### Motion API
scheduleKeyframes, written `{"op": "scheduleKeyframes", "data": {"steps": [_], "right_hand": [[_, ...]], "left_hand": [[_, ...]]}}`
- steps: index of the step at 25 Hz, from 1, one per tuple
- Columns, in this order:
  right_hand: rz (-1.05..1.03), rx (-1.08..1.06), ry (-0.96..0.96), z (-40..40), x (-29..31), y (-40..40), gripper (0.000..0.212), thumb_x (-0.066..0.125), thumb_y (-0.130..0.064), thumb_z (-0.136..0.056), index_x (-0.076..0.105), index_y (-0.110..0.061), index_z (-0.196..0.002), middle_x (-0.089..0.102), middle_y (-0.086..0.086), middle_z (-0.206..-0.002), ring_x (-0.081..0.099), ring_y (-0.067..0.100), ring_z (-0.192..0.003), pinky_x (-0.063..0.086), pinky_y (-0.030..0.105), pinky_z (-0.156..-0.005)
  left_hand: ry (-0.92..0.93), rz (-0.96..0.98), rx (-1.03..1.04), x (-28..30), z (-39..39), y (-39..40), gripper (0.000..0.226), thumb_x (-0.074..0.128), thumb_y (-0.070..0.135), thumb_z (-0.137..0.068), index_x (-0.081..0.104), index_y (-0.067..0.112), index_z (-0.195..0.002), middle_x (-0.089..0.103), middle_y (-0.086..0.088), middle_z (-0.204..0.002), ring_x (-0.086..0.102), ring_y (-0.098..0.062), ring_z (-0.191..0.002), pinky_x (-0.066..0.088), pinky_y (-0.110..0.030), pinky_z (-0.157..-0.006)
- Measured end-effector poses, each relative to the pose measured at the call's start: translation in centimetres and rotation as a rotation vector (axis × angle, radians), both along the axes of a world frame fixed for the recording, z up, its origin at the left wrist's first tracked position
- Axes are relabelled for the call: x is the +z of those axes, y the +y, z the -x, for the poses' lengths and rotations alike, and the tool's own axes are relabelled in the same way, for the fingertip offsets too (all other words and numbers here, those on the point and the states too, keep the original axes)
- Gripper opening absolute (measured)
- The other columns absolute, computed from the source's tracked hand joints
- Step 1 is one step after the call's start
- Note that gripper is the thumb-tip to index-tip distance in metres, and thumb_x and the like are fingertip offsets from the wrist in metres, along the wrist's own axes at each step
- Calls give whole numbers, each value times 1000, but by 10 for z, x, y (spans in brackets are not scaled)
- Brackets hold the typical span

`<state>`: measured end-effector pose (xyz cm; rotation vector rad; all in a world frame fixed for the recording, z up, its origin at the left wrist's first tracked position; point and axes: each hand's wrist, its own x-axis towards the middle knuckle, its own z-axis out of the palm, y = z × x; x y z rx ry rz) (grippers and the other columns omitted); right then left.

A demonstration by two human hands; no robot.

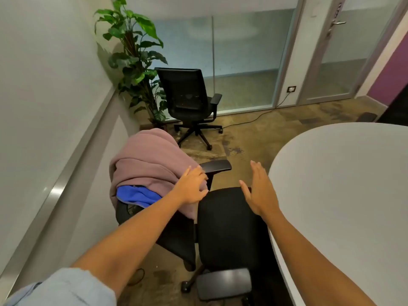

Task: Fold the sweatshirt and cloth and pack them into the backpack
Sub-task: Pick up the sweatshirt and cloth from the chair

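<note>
A dusty-pink sweatshirt (150, 164) lies heaped over the back and seat of a black office chair (174, 235) that stands close to the pale wall (44, 96), and all that follows is placed from that chair. Under the sweatshirt's near fold a bright blue cloth (136, 195) peeks out, bunched on the chair's wall side. The left hand (192, 187) rests on the sweatshirt's edge on the side away from the wall, its fingers (199, 173) lightly bent and lying on the fabric rather than visibly pinching it; whether any fold is caught beneath them cannot be told. The forearm runs back toward a light blue sleeve (66, 288) at the lower corner. Just beyond the hand the chair's black armrest (217, 166) juts out from under the sweatshirt. Beside the chair, away from the wall, stands a second black chair (227, 228) with its back toward the viewer; above it the right hand (259, 191) hovers edge-on, fingers straight and loosely together, thumb apart, holding nothing. Farther out on that same side curves a round pale grey surface (344, 184). Beyond the draped chair, toward the frosted glass partition (231, 58), stands a third office chair (189, 102), with a tall leafy plant (134, 51) in the corner beside it. A dark cable (254, 120) trails across the brown carpet (276, 129).
</note>
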<state>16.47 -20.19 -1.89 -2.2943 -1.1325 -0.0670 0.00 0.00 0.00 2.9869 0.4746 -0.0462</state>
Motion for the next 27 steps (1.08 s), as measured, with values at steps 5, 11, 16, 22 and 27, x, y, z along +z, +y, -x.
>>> {"op": "scheduleKeyframes", "data": {"steps": [5,11,16,22,27], "right_hand": [[21,211,144,29,-5,78,68,51,-40,-101,23,-13,-156,27,4,-162,19,18,-151,18,27,-118],[77,510,123,67,-1,144,49,54,-36,-99,42,-18,-143,47,1,-143,48,19,-128,44,35,-103],[-49,748,168,114,18,180,29,54,-38,-99,61,-21,-120,64,-4,-119,59,13,-107,51,31,-88],[-31,863,229,150,32,191,39,66,-60,-85,68,-22,-93,70,-11,-86,62,6,-74,56,32,-68],[61,878,128,154,29,191,52,67,-72,-75,58,-31,-106,65,-15,-97,61,5,-82,55,29,-66]], "left_hand": [[107,-94,28,22,26,80,38,60,43,-89,63,21,-120,59,-1,-127,48,-20,-126,12,-46,-123],[116,85,206,64,66,173,74,75,56,-77,48,29,-140,34,0,-153,24,-23,-147,14,-50,-122],[215,122,253,82,74,195,112,76,67,-71,21,23,-158,10,1,-167,8,-22,-153,13,-44,-125],[275,-25,225,85,75,199,113,76,64,-71,19,18,-158,18,-7,-163,19,-28,-148,25,-45,-119],[255,-278,106,78,65,189,84,68,58,-74,45,17,-143,48,-8,-132,45,-25,-120,43,-41,-95]]}}
